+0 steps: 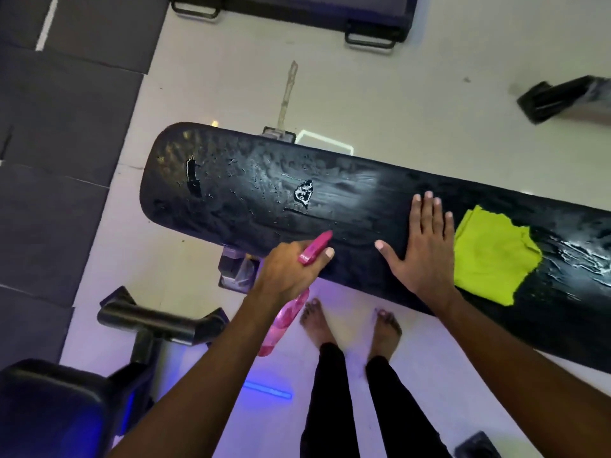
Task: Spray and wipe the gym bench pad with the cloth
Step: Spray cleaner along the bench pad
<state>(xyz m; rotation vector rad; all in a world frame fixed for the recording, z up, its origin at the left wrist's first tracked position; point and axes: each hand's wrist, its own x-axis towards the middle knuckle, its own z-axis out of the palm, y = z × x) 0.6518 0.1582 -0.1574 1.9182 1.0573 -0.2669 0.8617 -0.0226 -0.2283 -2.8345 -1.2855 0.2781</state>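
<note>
Left hand (pixel 291 266) grips spray bottle (pixel 281 320) beside bench pad (pixel 251 193).

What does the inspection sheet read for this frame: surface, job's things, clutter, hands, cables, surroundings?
Surface: black bench pad, wet with droplets and smears, torn patches showing in its cover.
Job's things: pink spray bottle, nozzle aimed at the pad; yellow-green cloth lying crumpled on the pad, untouched.
Clutter: nothing seen on the pad besides the cloth.
Hands: left hand grips the spray bottle; right hand rests flat on the pad, fingers spread, just beside the cloth.
Cables: nothing seen.
Surroundings: pale tiled floor, dark floor mats to one side, black gym equipment frame near the bare feet.
</note>
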